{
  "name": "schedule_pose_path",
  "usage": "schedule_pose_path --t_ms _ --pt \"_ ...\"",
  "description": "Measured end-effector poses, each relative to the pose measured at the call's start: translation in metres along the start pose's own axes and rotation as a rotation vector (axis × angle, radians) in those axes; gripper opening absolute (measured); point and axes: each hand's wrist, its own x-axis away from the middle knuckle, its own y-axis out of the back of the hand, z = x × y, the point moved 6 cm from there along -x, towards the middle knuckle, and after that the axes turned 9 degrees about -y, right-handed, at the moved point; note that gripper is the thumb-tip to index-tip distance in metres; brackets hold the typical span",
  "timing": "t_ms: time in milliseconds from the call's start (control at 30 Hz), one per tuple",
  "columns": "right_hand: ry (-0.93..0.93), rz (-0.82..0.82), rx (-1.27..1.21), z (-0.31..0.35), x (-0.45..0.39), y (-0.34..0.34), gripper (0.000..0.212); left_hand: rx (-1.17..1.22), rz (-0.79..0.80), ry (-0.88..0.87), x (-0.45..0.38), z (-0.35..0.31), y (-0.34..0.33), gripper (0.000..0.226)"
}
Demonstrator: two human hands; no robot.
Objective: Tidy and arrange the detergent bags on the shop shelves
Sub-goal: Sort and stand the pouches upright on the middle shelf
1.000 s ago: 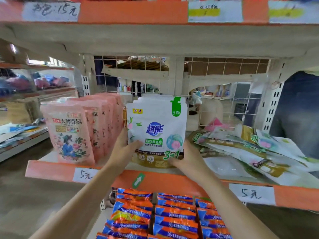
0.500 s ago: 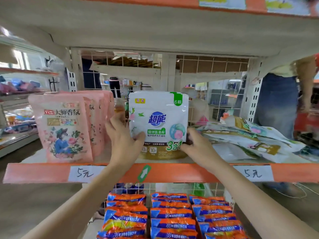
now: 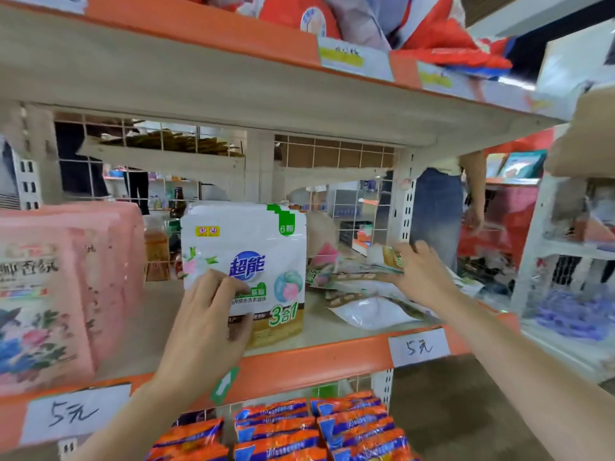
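— Detergent bags first: where is the white one now?

— White detergent bag [image 3: 253,261] stands upright on the middle shelf [image 3: 332,327], near the orange front edge, just right of the row of pink bags [image 3: 56,287]. Half a second ago both hands framed it; now only one does.

— Which one stays?

— Left hand [image 3: 208,324] rests against the lower left of the bag's front, fingers [image 3: 216,284] laid over the print and lightly bent, thumb at the bag's bottom. It touches and steadies the bag; a firm grip is not plain to see.

— And the other?

— Right hand [image 3: 421,274] has left the bag's right edge and moved over to the heap of flat bags [image 3: 359,287] lying sideways on the same shelf, to the right of the standing one. Its fingers curl over the top bag's edge, with a gold-and-green corner showing beside them. The picture is blurred there, so how tight the hold is I cannot say for sure.

— Anything else different?

— The view sits closer and tilts: the shelves slant down to the right, where before they ran level. Two paper price tags [image 3: 417,347] marked "5元" show on the orange strip, with a green arrow sticker [image 3: 224,385] between them. Below lie orange-and-blue packets [image 3: 276,430] in rows. A person in a denim skirt [image 3: 436,214] stands beyond the right upright.
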Motion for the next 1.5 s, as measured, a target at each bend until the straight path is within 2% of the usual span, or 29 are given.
schedule_pose_path --t_ms 67,267,400,533,600,700,767,800,900,1000,1067,1133,1200,1267,1400,1500 --pt "-0.065 0.079 -0.024 -0.006 -0.004 -0.011 0.052 0.009 0.045 -0.022 0.000 -0.001 -0.002 0.039" --pt "-0.068 0.021 0.084 0.004 -0.015 -0.016 0.020 -0.029 0.084 -0.063 0.002 -0.003 -0.004 0.036" --pt "0.114 -0.051 0.119 0.023 -0.006 -0.016 0.017 -0.067 0.129 -0.072 -0.003 -0.009 -0.005 0.035" --pt "0.334 -0.215 -0.162 0.042 0.026 0.009 0.022 0.003 0.169 -0.014 -0.011 -0.015 -0.015 0.026" --pt "0.308 -0.256 -0.386 0.040 0.044 0.025 0.023 0.092 0.190 0.069 -0.013 -0.017 -0.020 0.021" --pt "0.156 -0.053 -0.720 0.029 0.050 0.026 0.022 0.229 0.167 0.188 -0.013 -0.013 -0.021 0.017" --pt "0.037 0.055 -0.848 0.023 0.043 0.020 0.040 0.291 0.126 0.262 -0.009 -0.010 -0.017 0.022" --pt "-0.003 0.066 -0.879 0.021 0.039 0.017 0.042 0.296 0.114 0.278 -0.008 -0.010 -0.015 0.025" --pt "-0.221 0.141 -1.063 0.011 0.028 -0.013 0.035 0.279 0.124 0.264 -0.004 -0.015 -0.013 0.025" --pt "-0.410 0.434 -1.454 0.011 0.023 -0.038 0.024 0.255 0.141 0.259 -0.003 -0.015 -0.015 0.015" --pt "-0.382 0.584 -1.458 0.017 0.019 -0.036 0.025 0.245 0.147 0.286 -0.003 -0.013 -0.016 0.014" --pt "-0.364 0.632 -1.367 0.021 0.015 -0.035 0.031 0.222 0.159 0.303 -0.005 -0.014 -0.016 0.017" --pt "-0.349 0.573 -1.264 0.023 0.012 -0.033 0.028 0.193 0.167 0.311 -0.006 -0.015 -0.015 0.019" --pt "-0.282 0.422 -1.178 0.025 0.006 -0.029 0.020 0.192 0.164 0.324 -0.006 -0.016 -0.013 0.019" --pt "0.096 0.060 -1.092 0.037 0.034 0.025 0.029 0.297 0.099 0.426 -0.005 -0.010 -0.009 0.014" --pt "0.248 -0.120 -1.223 0.032 0.064 0.055 0.024 0.473 0.021 0.570 -0.004 -0.002 -0.004 0.005"
